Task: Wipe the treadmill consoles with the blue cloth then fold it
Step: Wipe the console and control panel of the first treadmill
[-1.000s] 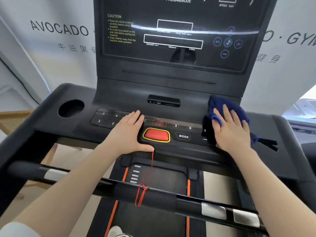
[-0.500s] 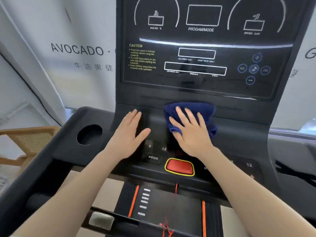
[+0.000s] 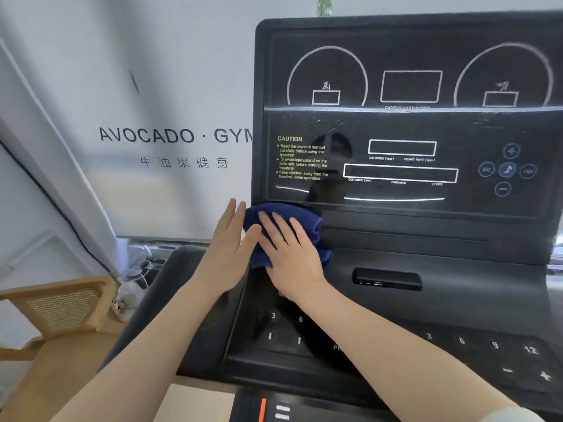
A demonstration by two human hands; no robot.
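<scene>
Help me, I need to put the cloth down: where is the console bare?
Bare: the slope right of the cloth, between the screen and the port slot. Crowded: the console's left corner, where both hands meet the cloth.

A white wall (image 3: pixel 91 86) has the words AVOCADO GYM (image 3: pixel 175 135) on it. A light wooden chair (image 3: pixel 61 306) stands low on the left.

"AVOCADO · GYM" on wall banner (image 3: pixel 170 135), "CAUTION" on console (image 3: pixel 396 214)

blue cloth (image 3: pixel 286 217) mostly under right hand (image 3: pixel 292 257); console (image 3: pixel 426 239) right edge cropped
</scene>
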